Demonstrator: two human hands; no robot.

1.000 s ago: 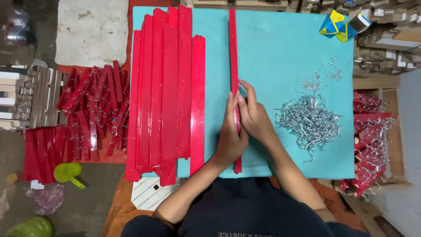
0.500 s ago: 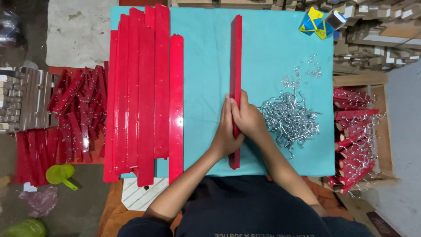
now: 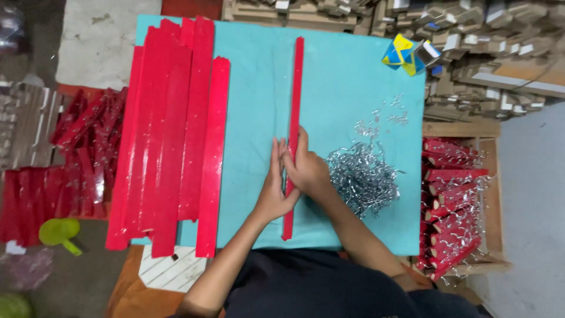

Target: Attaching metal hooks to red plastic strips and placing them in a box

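red strip (image 3: 294, 100) upright on table, pressed between left hand (image 3: 272, 191), right hand (image 3: 307, 171).

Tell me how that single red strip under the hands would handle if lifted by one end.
The red strip is long, narrow and looks thin, so it would likely sag or flex. Its glossy face suggests it may slip between fingers. It lies flat on the blue table, so it should slide, not roll. Both the left hand and right hand press it.
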